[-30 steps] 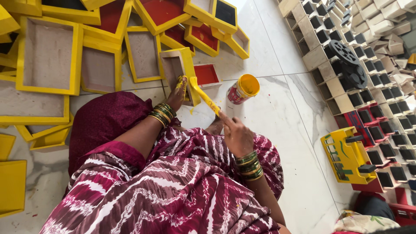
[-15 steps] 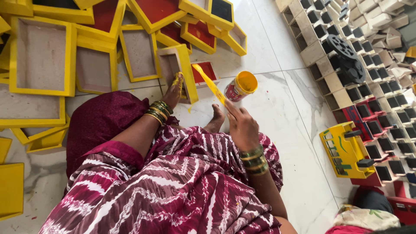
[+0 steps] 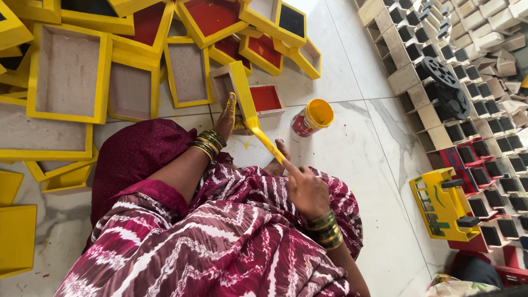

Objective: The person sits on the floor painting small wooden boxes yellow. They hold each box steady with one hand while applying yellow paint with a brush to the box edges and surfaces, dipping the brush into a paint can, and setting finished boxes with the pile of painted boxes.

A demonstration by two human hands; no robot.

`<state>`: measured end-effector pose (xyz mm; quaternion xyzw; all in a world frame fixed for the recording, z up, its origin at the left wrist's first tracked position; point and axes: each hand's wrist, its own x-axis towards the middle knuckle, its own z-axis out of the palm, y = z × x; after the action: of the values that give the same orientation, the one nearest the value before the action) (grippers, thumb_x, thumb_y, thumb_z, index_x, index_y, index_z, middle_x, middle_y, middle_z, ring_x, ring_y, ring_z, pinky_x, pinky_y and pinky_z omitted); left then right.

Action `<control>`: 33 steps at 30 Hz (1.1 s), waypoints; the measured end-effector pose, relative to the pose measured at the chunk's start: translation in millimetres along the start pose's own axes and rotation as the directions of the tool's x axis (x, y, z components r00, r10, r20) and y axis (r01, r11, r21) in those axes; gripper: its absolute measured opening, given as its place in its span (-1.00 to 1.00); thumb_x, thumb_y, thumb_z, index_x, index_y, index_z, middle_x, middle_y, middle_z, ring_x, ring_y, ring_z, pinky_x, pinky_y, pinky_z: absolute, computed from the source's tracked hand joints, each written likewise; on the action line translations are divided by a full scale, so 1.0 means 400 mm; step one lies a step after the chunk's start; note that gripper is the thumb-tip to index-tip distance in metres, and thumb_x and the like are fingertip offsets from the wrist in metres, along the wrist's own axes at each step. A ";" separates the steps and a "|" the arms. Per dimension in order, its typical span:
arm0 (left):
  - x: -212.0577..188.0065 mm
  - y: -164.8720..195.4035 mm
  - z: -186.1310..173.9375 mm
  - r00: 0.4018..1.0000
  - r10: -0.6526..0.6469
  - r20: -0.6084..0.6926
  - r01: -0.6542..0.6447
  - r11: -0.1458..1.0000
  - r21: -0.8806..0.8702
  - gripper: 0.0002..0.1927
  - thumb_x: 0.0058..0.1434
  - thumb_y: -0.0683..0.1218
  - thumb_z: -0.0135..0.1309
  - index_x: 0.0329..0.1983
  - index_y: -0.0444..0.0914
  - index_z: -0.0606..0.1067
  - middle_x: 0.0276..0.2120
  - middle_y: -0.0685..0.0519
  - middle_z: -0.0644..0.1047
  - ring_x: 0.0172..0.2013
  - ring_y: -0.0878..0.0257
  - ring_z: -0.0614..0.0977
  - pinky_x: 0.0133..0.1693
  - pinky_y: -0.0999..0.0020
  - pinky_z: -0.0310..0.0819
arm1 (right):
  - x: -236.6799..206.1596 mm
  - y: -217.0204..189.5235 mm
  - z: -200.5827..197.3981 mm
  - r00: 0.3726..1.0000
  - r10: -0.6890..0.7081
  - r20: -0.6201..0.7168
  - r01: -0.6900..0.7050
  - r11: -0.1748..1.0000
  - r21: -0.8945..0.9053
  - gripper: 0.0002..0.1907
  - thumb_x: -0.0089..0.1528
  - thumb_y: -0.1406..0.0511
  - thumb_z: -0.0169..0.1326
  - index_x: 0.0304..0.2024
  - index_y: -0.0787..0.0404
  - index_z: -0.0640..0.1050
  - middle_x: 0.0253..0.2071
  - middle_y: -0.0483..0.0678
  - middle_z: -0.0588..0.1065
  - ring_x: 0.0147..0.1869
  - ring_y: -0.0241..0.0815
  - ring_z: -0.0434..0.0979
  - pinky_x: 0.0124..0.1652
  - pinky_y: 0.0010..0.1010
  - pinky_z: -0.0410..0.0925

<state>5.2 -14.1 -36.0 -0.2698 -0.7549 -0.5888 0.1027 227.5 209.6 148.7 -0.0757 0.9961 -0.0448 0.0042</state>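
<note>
- While many trays far left of the left hand already carried yellow rims, several had bare greyish-brown bottoms, so painting looked well along but unfinished, as a judgement.
- Large yellow-rimmed tray (image 3: 69, 71) sat well left of and beyond the left hand; flat board bottom, matte, unpainted inside.
- Solid yellow slabs (image 3: 16, 236) lay far left, nearer the person; smooth, fully coated.
- Left hand (image 3: 226, 118) was clamped on the edge of the small wooden box (image 3: 234, 88), steadying it; fingers paint-stained, green-gold bangles at wrist.
- Small wooden box: one wall yellow, other walls raw wood, so partly done.
- Red-bottomed trays (image 3: 265, 98) lay just beyond, between the hands; glossy red inside.
- Right hand (image 3: 305, 190) gripped a yellow-coated brush (image 3: 264, 140), its tip meeting the box wall near the left hand.
- Paint can (image 3: 311, 117) stood open, just beyond the right hand; cylindrical, yellow paint inside.
- Pale marble-look floor (image 3: 357, 148), yellow drips.
- Raw and red wooden block pieces (image 3: 473, 93) were stacked well right; yellow toy part (image 3: 443, 206) right of the right hand.
</note>
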 end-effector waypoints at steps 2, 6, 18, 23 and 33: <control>0.003 0.001 -0.001 0.999 -0.035 -0.004 0.035 0.999 -0.037 -0.37 0.53 -0.27 -0.48 0.58 -0.29 -0.36 0.58 -0.20 -0.24 0.57 0.05 -0.17 0.51 0.29 -0.30 | -0.028 0.010 -0.021 1.000 0.020 0.017 -0.020 1.000 -0.008 -0.54 0.38 0.16 -0.16 0.34 -0.05 0.43 -0.44 -0.13 0.42 -0.66 -0.33 0.28 -0.66 -0.44 0.29; 0.006 -0.009 -0.002 0.996 0.037 -0.078 -0.041 0.998 -0.052 -0.38 0.54 -0.25 -0.49 0.59 -0.30 -0.33 0.59 -0.17 -0.24 0.58 0.10 -0.17 0.51 0.31 -0.29 | -0.047 0.027 -0.061 0.989 0.147 0.032 -0.146 0.989 -0.022 -0.54 0.39 0.17 -0.16 0.35 -0.09 0.42 -0.42 -0.09 0.44 -0.61 -0.28 0.34 -0.60 -0.39 0.35; 0.024 0.049 -0.035 0.841 -0.533 0.095 0.352 0.407 -0.843 0.08 0.24 0.57 -0.35 0.60 -0.13 -0.26 0.55 -0.01 -0.05 0.48 0.18 0.14 0.38 0.27 0.10 | -0.036 0.012 -0.020 1.000 0.006 -0.025 -0.002 0.989 0.146 -0.48 0.31 0.18 0.01 0.35 -0.08 0.42 -0.36 -0.02 0.56 -0.48 -0.24 0.51 -0.47 -0.35 0.41; 0.043 0.041 -0.053 0.788 -0.602 0.129 0.352 0.268 -0.897 0.13 0.13 0.63 -0.32 0.58 -0.08 -0.16 0.46 0.05 0.12 0.36 0.17 0.31 0.30 0.11 0.24 | -0.005 0.096 0.031 0.958 0.269 0.098 -0.283 0.835 0.473 -0.48 0.33 0.25 0.11 0.37 -0.02 0.44 -0.50 -0.11 0.47 -0.57 -0.36 0.27 -0.57 -0.44 0.19; 0.033 0.023 -0.046 0.730 -0.658 0.184 0.216 -0.034 -0.976 -0.24 0.23 0.47 -0.12 0.32 -0.06 0.32 0.09 0.08 0.50 0.05 0.14 0.56 0.07 0.15 0.44 | 0.033 0.190 0.203 0.934 0.333 0.133 -0.146 0.016 0.989 -0.61 0.25 0.44 0.17 0.12 0.32 0.43 -0.49 -0.24 0.42 -0.62 -0.50 0.25 -0.65 -0.64 0.12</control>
<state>-4.1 -26.3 -16.8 0.0991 -0.2003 -0.9606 -0.1650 204.2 275.4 61.0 0.1205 0.6891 -0.7146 -0.0062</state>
